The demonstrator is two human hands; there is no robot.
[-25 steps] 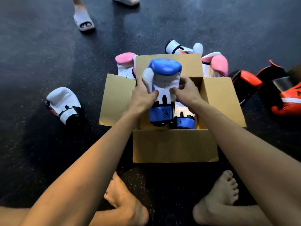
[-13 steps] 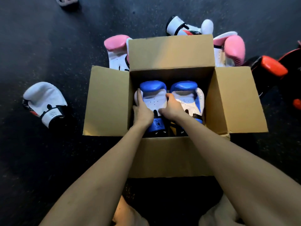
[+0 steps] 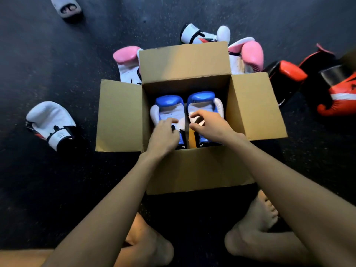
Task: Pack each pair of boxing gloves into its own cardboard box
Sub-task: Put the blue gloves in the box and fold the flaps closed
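Note:
An open cardboard box (image 3: 185,62) sits on the dark floor in front of me, all flaps folded outward. Two blue-and-white boxing gloves lie side by side inside it, the left glove (image 3: 167,106) and the right glove (image 3: 202,102), blue tips pointing away from me. My left hand (image 3: 163,135) rests on the cuff end of the left glove with relaxed fingers. My right hand (image 3: 210,124) hovers at the right glove with fingers spread and loosely bent, gripping nothing. The gloves' cuffs are partly hidden by my hands.
Behind the box lie two pink-and-white gloves (image 3: 127,56) (image 3: 251,54) and a white glove (image 3: 202,35). Another white glove (image 3: 50,120) lies to the left. Red-and-black gloves (image 3: 289,72) (image 3: 341,93) lie at the right. Someone's sandalled foot (image 3: 67,6) stands at the top left. My bare feet (image 3: 256,234) are near the box.
The blue glove I held above the box went down beside its partner. My hands pressed on the gloves and have now loosened, the right hand lifting off.

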